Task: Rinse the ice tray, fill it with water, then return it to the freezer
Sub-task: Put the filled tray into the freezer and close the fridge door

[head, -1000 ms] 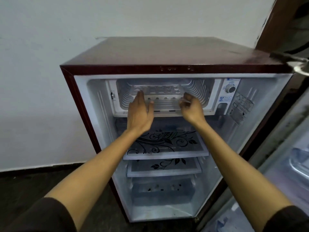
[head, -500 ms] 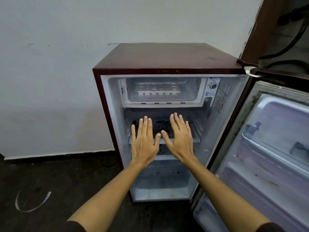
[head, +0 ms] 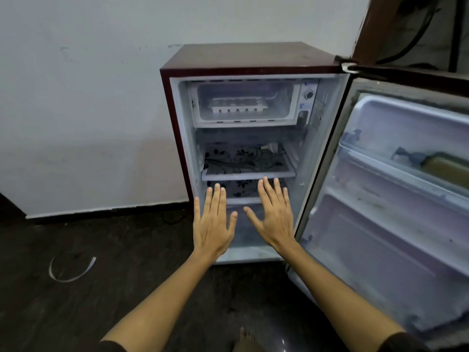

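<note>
Dark flooring (head: 76, 301) lies under both outstretched arms, where the left hand (head: 213, 224) and right hand (head: 275, 219) hover flat, fingers straight and spread, holding nothing. Beyond them stands the open fridge (head: 253, 62), its floral shelf (head: 248, 162) below the freezer compartment (head: 243, 123), where the ice tray (head: 238, 104) sits.

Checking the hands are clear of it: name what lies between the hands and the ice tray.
In the head view, the floral glass shelf lies between the open left hand, right hand and the ice tray.

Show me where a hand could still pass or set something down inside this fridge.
Free: the patterned shelf below the freezer box, and the freezer floor either side of the ice tray. Crowded: the door rack holding a bottle.
</note>
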Action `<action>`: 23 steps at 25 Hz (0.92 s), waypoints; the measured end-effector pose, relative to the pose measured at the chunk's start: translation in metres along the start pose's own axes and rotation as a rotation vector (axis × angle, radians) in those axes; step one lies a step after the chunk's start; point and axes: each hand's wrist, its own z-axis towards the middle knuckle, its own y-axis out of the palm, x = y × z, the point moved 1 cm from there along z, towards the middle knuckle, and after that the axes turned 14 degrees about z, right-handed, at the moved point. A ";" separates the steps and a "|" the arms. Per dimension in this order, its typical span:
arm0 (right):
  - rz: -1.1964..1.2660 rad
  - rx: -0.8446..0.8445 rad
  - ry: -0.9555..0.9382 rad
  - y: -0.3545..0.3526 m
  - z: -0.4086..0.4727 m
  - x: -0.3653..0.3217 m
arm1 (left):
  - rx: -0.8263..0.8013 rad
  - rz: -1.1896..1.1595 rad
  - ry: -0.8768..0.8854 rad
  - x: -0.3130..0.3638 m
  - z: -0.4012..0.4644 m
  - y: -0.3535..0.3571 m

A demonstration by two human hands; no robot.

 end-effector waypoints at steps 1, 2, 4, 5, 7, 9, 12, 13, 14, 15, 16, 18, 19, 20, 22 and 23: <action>-0.007 0.009 -0.002 -0.005 -0.017 -0.005 | -0.001 0.002 0.004 0.002 -0.016 -0.006; -0.014 0.006 -0.003 -0.010 -0.036 -0.009 | -0.002 -0.003 0.005 0.006 -0.034 -0.012; -0.032 -0.011 -0.009 -0.020 -0.070 -0.015 | -0.006 -0.021 0.009 0.013 -0.064 -0.020; -0.040 -0.011 -0.007 -0.025 -0.087 -0.017 | -0.005 -0.024 0.008 0.018 -0.079 -0.024; -0.061 -0.011 0.010 -0.039 -0.114 -0.021 | -0.009 -0.036 -0.001 0.029 -0.104 -0.035; -0.080 -0.020 0.027 -0.056 -0.138 -0.023 | -0.022 -0.055 0.008 0.041 -0.126 -0.048; -0.099 -0.034 0.059 -0.082 -0.171 -0.027 | -0.055 -0.064 0.034 0.060 -0.156 -0.068; -0.102 -0.034 0.068 -0.091 -0.180 -0.026 | -0.066 -0.069 0.038 0.068 -0.163 -0.075; -0.105 -0.033 0.075 -0.099 -0.188 -0.025 | -0.077 -0.074 0.042 0.076 -0.170 -0.082; -0.107 -0.030 0.079 -0.107 -0.197 -0.023 | -0.087 -0.082 0.046 0.085 -0.177 -0.088; -0.106 -0.027 0.083 -0.115 -0.204 -0.020 | -0.094 -0.088 0.050 0.095 -0.183 -0.093; -0.095 -0.013 0.093 -0.133 -0.221 -0.008 | -0.098 -0.102 0.056 0.119 -0.195 -0.103; -0.090 -0.008 0.094 -0.141 -0.228 -0.002 | -0.101 -0.110 0.054 0.130 -0.199 -0.105; -0.087 -0.005 0.093 -0.150 -0.236 0.005 | -0.105 -0.116 0.051 0.143 -0.202 -0.108; -0.074 -0.011 0.091 -0.172 -0.253 0.025 | -0.117 -0.122 0.042 0.173 -0.208 -0.113; -0.067 -0.010 0.089 -0.186 -0.262 0.038 | -0.120 -0.125 0.032 0.191 -0.211 -0.116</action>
